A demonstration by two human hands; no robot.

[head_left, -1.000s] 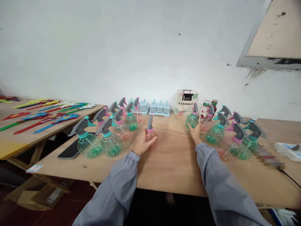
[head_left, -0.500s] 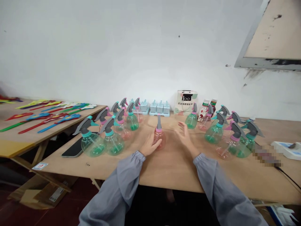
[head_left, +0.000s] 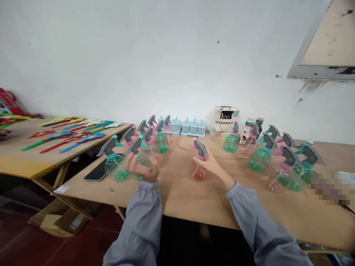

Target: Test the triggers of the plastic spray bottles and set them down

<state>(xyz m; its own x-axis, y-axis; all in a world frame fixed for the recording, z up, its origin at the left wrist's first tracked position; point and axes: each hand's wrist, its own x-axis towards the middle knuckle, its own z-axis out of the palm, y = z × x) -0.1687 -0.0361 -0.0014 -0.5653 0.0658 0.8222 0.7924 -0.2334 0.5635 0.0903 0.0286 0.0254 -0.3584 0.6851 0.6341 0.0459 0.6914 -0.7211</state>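
Observation:
A pink spray bottle [head_left: 197,172] with a grey trigger head stands on the table in front of me, its nozzle pointing left. My right hand [head_left: 210,162] grips it around the neck from the right. Raised on the left, my left hand [head_left: 143,168] is slightly blurred, its fingers loosely bent and apart with nothing in them. Behind that hand, a green spray bottle [head_left: 142,162] is partly hidden. Another green spray bottle [head_left: 114,168] stands farther left, within a cluster of green and pink ones.
More spray bottles, including a green one [head_left: 259,159], stand at the right. A black phone [head_left: 95,171] lies at the left. Pale blue moulds [head_left: 193,128], a printed bag [head_left: 224,122] and drink bottles [head_left: 246,131] line the wall. Coloured hand-shaped sticks [head_left: 80,139] cover the left table.
My left hand has let go of the pink spray bottle and moved left. My right hand has closed on the bottle, whose head is now turned sideways. The view has shifted slightly left.

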